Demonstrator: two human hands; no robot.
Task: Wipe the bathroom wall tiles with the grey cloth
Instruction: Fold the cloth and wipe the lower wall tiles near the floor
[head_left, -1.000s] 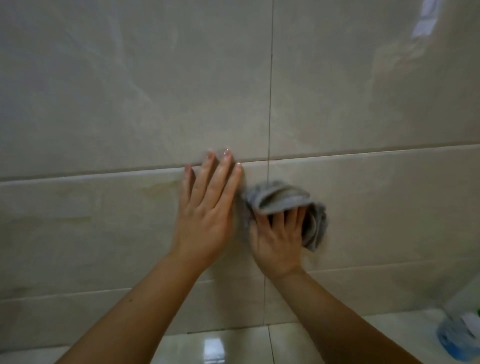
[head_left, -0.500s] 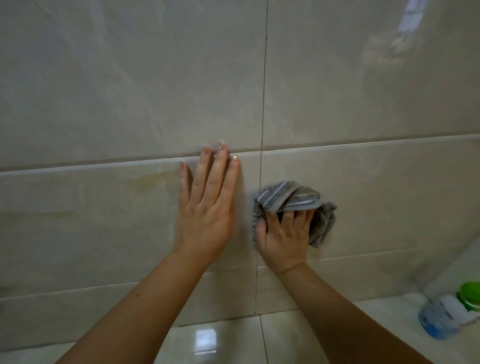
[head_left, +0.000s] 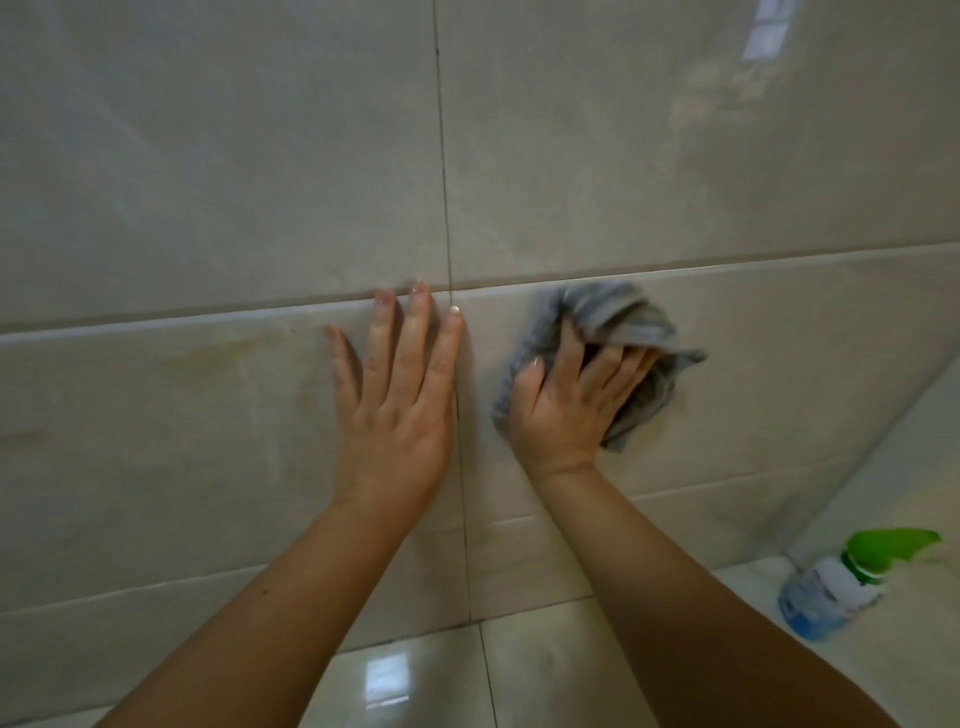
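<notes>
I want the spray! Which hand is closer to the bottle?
Right. The right hand, gripping the grey cloth, is up-left of the spray bottle; the left hand lies farther left.

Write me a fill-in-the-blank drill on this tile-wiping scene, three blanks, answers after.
1. The right hand grips a bunched cloth whose colour is ____.
2. The left hand rests flat on the wall tiles, holding ____.
3. The spray bottle at lower right has a ____ top.
Missing words: grey; nothing; green.
</notes>
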